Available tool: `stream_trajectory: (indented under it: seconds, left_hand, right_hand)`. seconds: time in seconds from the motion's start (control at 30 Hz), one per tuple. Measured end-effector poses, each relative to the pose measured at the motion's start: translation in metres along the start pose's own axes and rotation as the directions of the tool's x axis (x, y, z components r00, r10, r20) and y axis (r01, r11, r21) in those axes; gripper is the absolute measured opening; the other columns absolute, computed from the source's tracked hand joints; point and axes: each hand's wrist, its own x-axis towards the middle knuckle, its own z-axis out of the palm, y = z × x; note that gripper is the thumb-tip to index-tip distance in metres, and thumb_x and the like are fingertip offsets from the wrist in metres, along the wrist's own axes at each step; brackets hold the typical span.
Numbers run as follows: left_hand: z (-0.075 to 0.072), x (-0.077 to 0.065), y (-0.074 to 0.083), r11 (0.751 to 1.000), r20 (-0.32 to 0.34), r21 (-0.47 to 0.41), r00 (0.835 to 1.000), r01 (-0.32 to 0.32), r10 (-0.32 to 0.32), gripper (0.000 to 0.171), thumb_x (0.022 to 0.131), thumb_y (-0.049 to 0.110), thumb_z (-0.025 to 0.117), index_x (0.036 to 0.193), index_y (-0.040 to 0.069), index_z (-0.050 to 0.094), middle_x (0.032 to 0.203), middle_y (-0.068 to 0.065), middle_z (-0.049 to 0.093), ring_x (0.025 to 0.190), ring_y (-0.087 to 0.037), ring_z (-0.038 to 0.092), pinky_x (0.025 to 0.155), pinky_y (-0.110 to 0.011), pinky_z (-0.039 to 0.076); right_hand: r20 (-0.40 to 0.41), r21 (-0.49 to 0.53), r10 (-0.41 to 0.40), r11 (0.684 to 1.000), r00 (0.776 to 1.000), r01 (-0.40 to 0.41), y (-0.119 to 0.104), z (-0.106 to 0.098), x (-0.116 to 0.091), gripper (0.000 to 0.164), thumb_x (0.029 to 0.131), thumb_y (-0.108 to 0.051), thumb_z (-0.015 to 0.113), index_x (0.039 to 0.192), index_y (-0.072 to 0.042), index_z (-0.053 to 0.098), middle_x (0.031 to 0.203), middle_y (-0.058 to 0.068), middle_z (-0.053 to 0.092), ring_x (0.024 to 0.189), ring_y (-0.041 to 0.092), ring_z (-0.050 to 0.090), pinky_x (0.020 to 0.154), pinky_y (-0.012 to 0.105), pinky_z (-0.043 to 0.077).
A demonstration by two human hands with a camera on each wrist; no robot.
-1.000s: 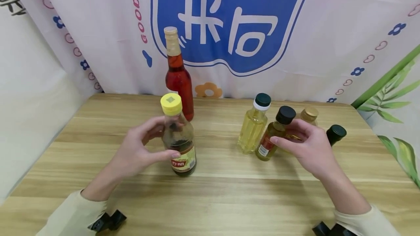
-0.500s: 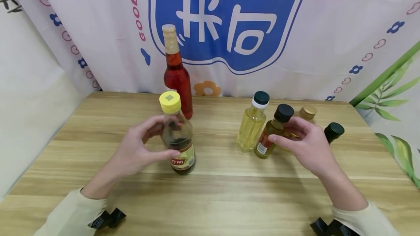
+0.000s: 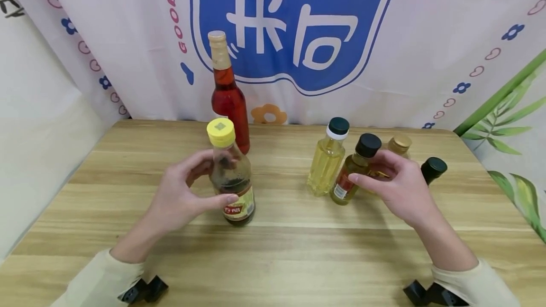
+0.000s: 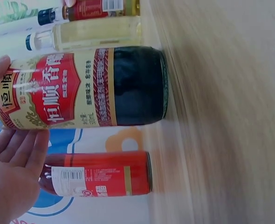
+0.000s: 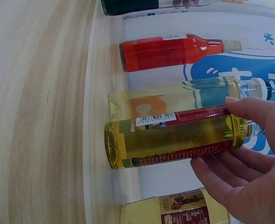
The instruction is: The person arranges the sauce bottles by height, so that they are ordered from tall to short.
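A vinegar bottle (image 3: 239, 205) with a yellow cap and dark contents stands upright at the left of the table. My left hand (image 3: 181, 198) grips it, thumb on the near side; its red and cream label faces the left wrist camera. On the right, my right hand (image 3: 403, 191) holds a small oil bottle (image 3: 344, 185) with a black cap, also upright. In the right wrist view the thumb lies on one side of this oil bottle (image 5: 175, 140) near its shoulder, and the fingers on the other.
Behind the vinegar stands a tall red bottle (image 3: 232, 103). A pale yellow oil bottle (image 3: 326, 167) is just left of the held oil bottle. Beyond my right hand are a gold-capped bottle (image 3: 400, 144) and a dark-capped one (image 3: 433, 169), both partly hidden. A printed cloth (image 3: 149, 75) hangs behind.
The head view has shifted slightly, so everything sits a little higher and further left. My left thumb reaches slightly further across the vinegar bottle. Both bottles stay where they were.
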Motion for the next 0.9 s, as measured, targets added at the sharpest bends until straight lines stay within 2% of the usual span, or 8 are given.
stream_trajectory:
  seconds: [0.23, 0.43, 0.6, 0.77, 0.9]
  left_hand:
    - [0.002, 0.004, 0.003, 0.999, -0.043, -0.023, 0.999, 0.023, -0.024, 0.065, 0.074, 0.001, 0.095, 0.133, 0.008, 0.068, 0.123, 0.005, 0.075, 0.111, -0.005, 0.07, 0.096, -0.015, 0.057]
    - [0.002, 0.011, 0.011, 0.996, -0.059, -0.011, 0.994, 0.093, -0.093, 0.064, 0.077, 0.008, 0.095, 0.136, 0.01, 0.068, 0.126, -0.003, 0.076, 0.113, -0.004, 0.07, 0.098, -0.013, 0.056]
    - [0.006, 0.022, 0.02, 0.99, -0.081, 0.023, 0.987, 0.139, -0.136, 0.065, 0.08, 0.019, 0.095, 0.138, 0.014, 0.067, 0.13, -0.001, 0.073, 0.115, -0.009, 0.07, 0.098, -0.011, 0.055]
    - [0.016, 0.036, 0.024, 0.985, -0.151, 0.037, 0.975, 0.169, -0.161, 0.069, 0.079, 0.026, 0.096, 0.138, 0.01, 0.065, 0.128, -0.005, 0.074, 0.112, -0.018, 0.071, 0.094, -0.009, 0.055]
    - [0.024, 0.046, 0.025, 0.978, -0.216, 0.04, 0.958, 0.204, -0.191, 0.07, 0.079, 0.027, 0.097, 0.138, 0.008, 0.066, 0.126, -0.008, 0.074, 0.111, -0.021, 0.073, 0.091, -0.009, 0.055]
  right_hand:
    - [0.006, 0.01, 0.001, 1.0, 1.0, -0.001, -0.001, 0.001, 0.001, 0.055, 0.093, -0.041, 0.083, 0.136, -0.012, 0.066, 0.135, 0.012, 0.069, 0.132, 0.032, 0.066, 0.089, 0.007, 0.052]
    - [0.005, 0.016, -0.001, 1.0, 1.0, 0.001, -0.001, 0.002, 0.001, 0.053, 0.093, -0.041, 0.083, 0.133, -0.011, 0.066, 0.133, 0.012, 0.068, 0.131, 0.032, 0.066, 0.088, 0.008, 0.054]
    - [0.002, 0.017, 0.004, 1.0, 1.0, -0.004, 0.0, 0.001, 0.0, 0.054, 0.093, -0.041, 0.083, 0.134, -0.011, 0.066, 0.134, 0.012, 0.068, 0.131, 0.031, 0.066, 0.088, 0.009, 0.054]
    - [-0.004, 0.017, 0.0, 1.0, 1.0, 0.0, 0.0, 0.0, 0.0, 0.053, 0.093, -0.04, 0.083, 0.133, -0.011, 0.067, 0.133, 0.011, 0.069, 0.131, 0.031, 0.067, 0.089, 0.009, 0.054]
    - [0.002, 0.023, -0.003, 1.0, 1.0, 0.003, 0.0, -0.001, 0.0, 0.052, 0.093, -0.04, 0.083, 0.132, -0.011, 0.067, 0.132, 0.011, 0.069, 0.129, 0.031, 0.067, 0.089, 0.01, 0.054]
